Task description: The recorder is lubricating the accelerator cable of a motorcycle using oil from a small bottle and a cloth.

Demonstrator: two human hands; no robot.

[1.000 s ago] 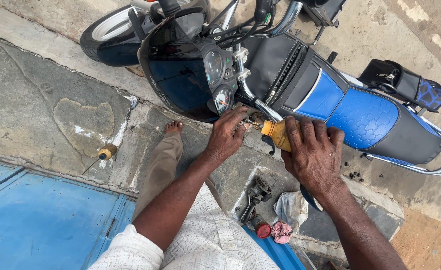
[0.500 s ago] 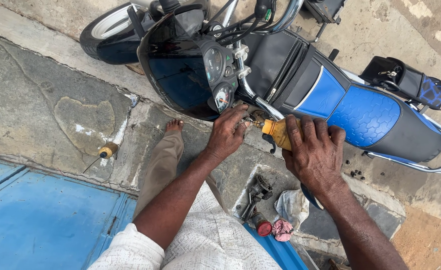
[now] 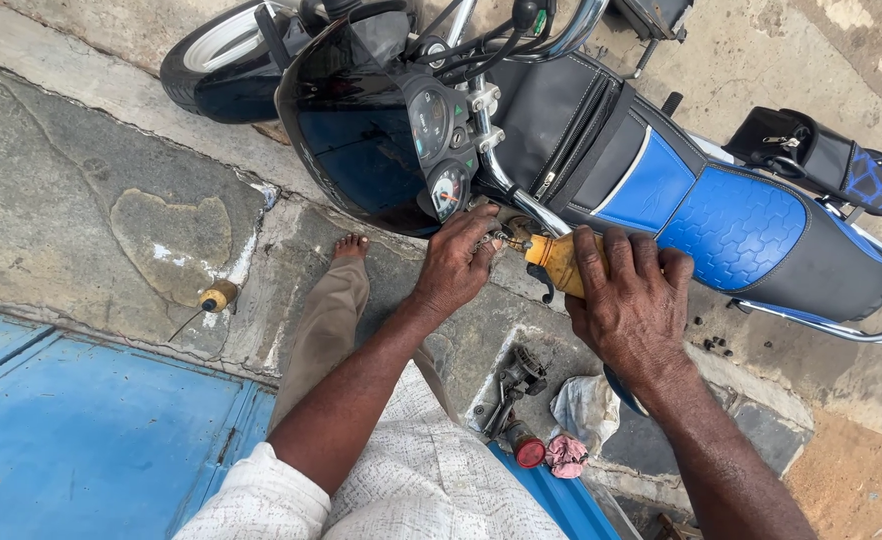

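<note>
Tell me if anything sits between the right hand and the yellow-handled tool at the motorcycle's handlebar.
Nothing visible does. The right hand is already wrapped over the yellow-handled tool, fingers on its handle. The left hand rests beside its tip, under the chrome handlebar; the contact point itself is hidden.

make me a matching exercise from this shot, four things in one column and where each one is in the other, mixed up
Things:
1. yellow handlebar grip
2. screwdriver
3. bare foot
4. small black bag

Places:
A. at the rear of the motorcycle seat
B. under the right hand
C. on the concrete, left of the trouser leg
D. on the ground below the dark windshield

Pairs: 1-B, 2-C, 3-D, 4-A
</note>
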